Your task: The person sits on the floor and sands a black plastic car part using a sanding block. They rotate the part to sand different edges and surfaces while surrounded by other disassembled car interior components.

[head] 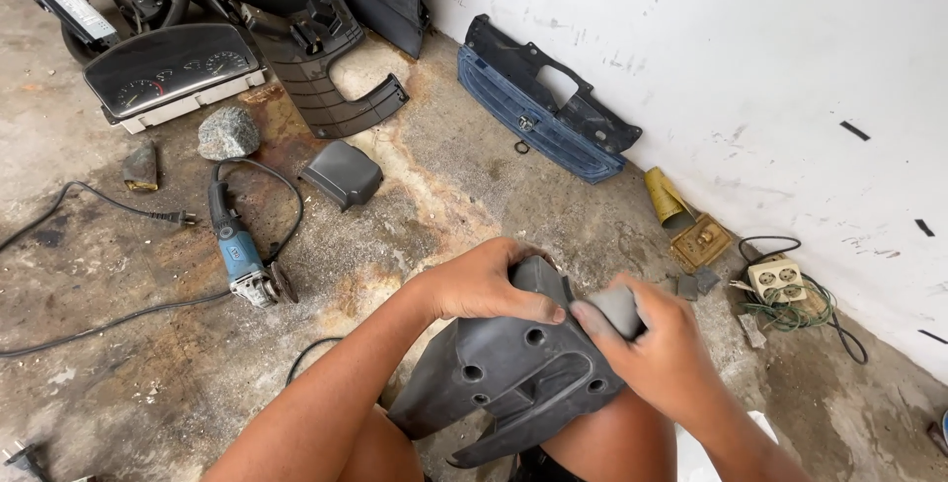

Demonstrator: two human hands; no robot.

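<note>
My left hand [484, 284] grips the dark grey moulded plastic panel [513, 373] (resting on my knees) while my right hand [657, 344] presses a grey sanding pad [614, 306] on it.

My left hand [481, 284] grips the grey panel [513, 373] on my lap while my right hand [657, 349] presses a sanding pad [614, 309] on it

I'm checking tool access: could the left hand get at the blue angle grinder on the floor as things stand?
Probably not right away: the left hand is gripping the grey plastic panel, though bare floor lies between it and the angle grinder.
</note>
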